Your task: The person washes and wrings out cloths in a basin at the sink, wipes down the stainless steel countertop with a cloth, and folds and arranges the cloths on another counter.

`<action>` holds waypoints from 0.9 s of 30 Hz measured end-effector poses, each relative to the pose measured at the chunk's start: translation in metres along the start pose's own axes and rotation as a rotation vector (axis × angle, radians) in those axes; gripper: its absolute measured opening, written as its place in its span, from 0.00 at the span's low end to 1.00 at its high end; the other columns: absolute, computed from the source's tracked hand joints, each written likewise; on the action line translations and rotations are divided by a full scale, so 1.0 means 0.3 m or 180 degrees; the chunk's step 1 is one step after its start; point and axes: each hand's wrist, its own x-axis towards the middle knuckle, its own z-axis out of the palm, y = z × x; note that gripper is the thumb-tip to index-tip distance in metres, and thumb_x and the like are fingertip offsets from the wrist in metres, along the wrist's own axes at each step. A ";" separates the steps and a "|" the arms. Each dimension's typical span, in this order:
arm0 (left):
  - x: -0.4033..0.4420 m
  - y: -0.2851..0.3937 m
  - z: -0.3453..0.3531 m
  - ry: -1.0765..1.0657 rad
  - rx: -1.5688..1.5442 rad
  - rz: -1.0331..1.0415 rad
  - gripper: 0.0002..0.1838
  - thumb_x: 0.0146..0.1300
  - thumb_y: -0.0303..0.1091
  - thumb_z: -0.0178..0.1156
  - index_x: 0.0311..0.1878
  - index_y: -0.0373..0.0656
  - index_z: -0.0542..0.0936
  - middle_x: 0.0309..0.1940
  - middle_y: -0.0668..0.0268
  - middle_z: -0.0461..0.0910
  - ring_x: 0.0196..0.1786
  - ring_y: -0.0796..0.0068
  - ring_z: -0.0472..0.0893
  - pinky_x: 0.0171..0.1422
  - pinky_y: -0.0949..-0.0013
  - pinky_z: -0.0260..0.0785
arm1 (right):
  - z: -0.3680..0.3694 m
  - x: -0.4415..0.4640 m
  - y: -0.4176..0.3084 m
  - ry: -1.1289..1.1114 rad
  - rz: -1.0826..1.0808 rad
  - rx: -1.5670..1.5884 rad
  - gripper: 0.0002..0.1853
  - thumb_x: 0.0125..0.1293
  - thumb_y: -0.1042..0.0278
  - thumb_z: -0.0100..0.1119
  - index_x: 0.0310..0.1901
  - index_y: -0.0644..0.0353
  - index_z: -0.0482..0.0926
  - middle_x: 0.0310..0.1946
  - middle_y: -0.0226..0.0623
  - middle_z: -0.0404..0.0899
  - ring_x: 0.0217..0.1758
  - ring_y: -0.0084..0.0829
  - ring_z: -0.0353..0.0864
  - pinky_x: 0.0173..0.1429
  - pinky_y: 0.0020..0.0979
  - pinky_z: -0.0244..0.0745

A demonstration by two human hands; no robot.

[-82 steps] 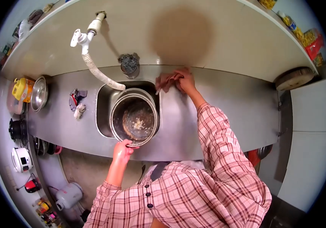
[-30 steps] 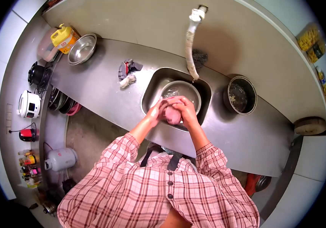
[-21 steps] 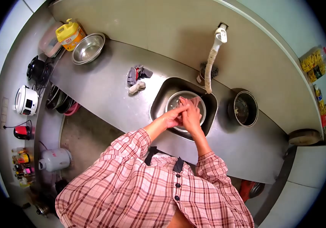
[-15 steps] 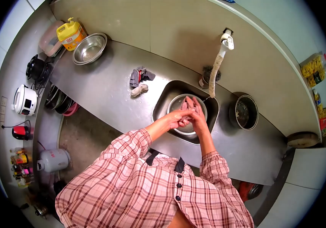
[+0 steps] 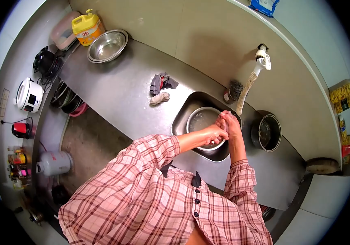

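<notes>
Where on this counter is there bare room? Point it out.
Bare steel lies between the metal bowls and crumpled cloths, and on the near side of the pot. Crowded: around the sink, with basin, left hand, right hand and hose.

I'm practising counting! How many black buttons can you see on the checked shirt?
3, down the shirt: top button, middle button and bottom button. Folds may hide more.

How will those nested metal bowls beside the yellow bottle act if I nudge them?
The bowls look like thin, shiny metal, so probably stiff and fairly light. Two offset rims show, so the upper one may shift against the lower. The smooth counter would likely let them slide.
</notes>
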 end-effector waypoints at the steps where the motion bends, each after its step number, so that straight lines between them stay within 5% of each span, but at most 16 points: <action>1: -0.002 0.011 0.007 0.0199 0.0291 0.0002 0.14 0.52 0.37 0.64 0.19 0.50 0.68 0.12 0.76 0.63 0.10 0.87 0.57 0.11 0.77 0.43 | -0.003 0.016 0.007 0.0199 -0.0007 -0.0193 0.07 0.64 0.71 0.56 0.28 0.57 0.69 0.17 0.26 0.64 0.18 0.22 0.61 0.23 0.25 0.58; 6: 0.009 -0.014 0.011 0.0904 0.0791 0.0536 0.12 0.47 0.36 0.62 0.16 0.47 0.70 0.13 0.72 0.67 0.10 0.82 0.61 0.11 0.73 0.45 | -0.046 0.051 0.054 0.0813 -0.0071 -0.1030 0.11 0.62 0.73 0.55 0.22 0.57 0.68 0.14 0.28 0.65 0.14 0.22 0.61 0.20 0.26 0.58; 7: 0.100 -0.066 -0.033 0.0997 0.1095 0.0527 0.10 0.48 0.37 0.61 0.20 0.42 0.76 0.16 0.64 0.75 0.15 0.71 0.72 0.18 0.66 0.60 | -0.066 0.068 0.089 0.0896 -0.0184 -0.1030 0.13 0.63 0.72 0.54 0.20 0.57 0.67 0.12 0.28 0.64 0.12 0.22 0.60 0.18 0.27 0.55; 10: 0.193 -0.154 -0.088 0.1730 0.2161 0.0996 0.14 0.52 0.41 0.59 0.29 0.38 0.81 0.24 0.56 0.82 0.29 0.58 0.83 0.35 0.58 0.72 | -0.134 0.114 0.188 0.1280 -0.0377 -0.1491 0.13 0.60 0.72 0.52 0.18 0.59 0.68 0.12 0.30 0.67 0.13 0.23 0.64 0.19 0.29 0.58; 11: 0.182 -0.143 -0.093 0.1701 0.2249 0.0542 0.18 0.57 0.45 0.55 0.38 0.39 0.82 0.35 0.51 0.84 0.46 0.51 0.82 0.51 0.55 0.71 | -0.147 0.130 0.218 0.1430 -0.0488 -0.1810 0.14 0.59 0.71 0.51 0.16 0.60 0.68 0.11 0.32 0.67 0.14 0.24 0.66 0.21 0.29 0.60; 14: 0.150 -0.150 -0.097 0.2124 0.2426 0.0761 0.20 0.60 0.48 0.52 0.42 0.41 0.82 0.41 0.50 0.83 0.48 0.51 0.81 0.52 0.55 0.71 | -0.152 0.152 0.275 0.1918 -0.0639 -0.2354 0.15 0.61 0.67 0.51 0.18 0.65 0.71 0.13 0.39 0.72 0.17 0.31 0.71 0.25 0.35 0.65; 18: 0.166 -0.205 -0.149 0.2256 0.3048 0.1246 0.22 0.62 0.40 0.53 0.58 0.42 0.73 0.41 0.46 0.81 0.49 0.46 0.80 0.55 0.52 0.70 | -0.117 0.158 0.318 0.2373 -0.0693 -0.3018 0.17 0.63 0.62 0.52 0.23 0.68 0.75 0.18 0.45 0.76 0.23 0.35 0.76 0.32 0.39 0.69; 21: 0.201 -0.170 -0.177 0.1945 0.3202 0.0387 0.35 0.57 0.42 0.61 0.67 0.45 0.61 0.50 0.48 0.78 0.55 0.49 0.77 0.59 0.47 0.67 | -0.213 0.230 0.405 0.2552 -0.1073 -0.3947 0.18 0.66 0.56 0.54 0.29 0.67 0.76 0.26 0.46 0.80 0.29 0.36 0.80 0.35 0.40 0.73; 24: 0.057 -0.103 -0.180 0.1930 0.4137 0.0875 0.53 0.46 0.46 0.72 0.72 0.50 0.51 0.64 0.51 0.66 0.65 0.50 0.67 0.63 0.37 0.60 | -0.206 0.216 0.349 0.2186 0.0234 -0.0901 0.19 0.68 0.51 0.54 0.38 0.62 0.76 0.34 0.43 0.82 0.33 0.39 0.82 0.34 0.42 0.76; 25: 0.013 -0.061 -0.222 0.1690 0.4285 0.0848 0.62 0.35 0.48 0.78 0.73 0.55 0.50 0.71 0.55 0.53 0.71 0.47 0.57 0.66 0.30 0.53 | -0.283 0.202 0.330 0.1232 0.0836 -0.0577 0.19 0.68 0.48 0.54 0.45 0.58 0.73 0.41 0.42 0.82 0.40 0.41 0.83 0.36 0.43 0.79; 27: -0.062 -0.019 -0.328 0.2342 0.4327 0.1540 0.62 0.36 0.50 0.77 0.74 0.61 0.49 0.72 0.54 0.51 0.74 0.44 0.51 0.68 0.29 0.47 | -0.269 0.152 0.297 0.0971 0.0926 0.0077 0.22 0.69 0.48 0.52 0.49 0.60 0.74 0.43 0.45 0.81 0.44 0.41 0.83 0.44 0.46 0.80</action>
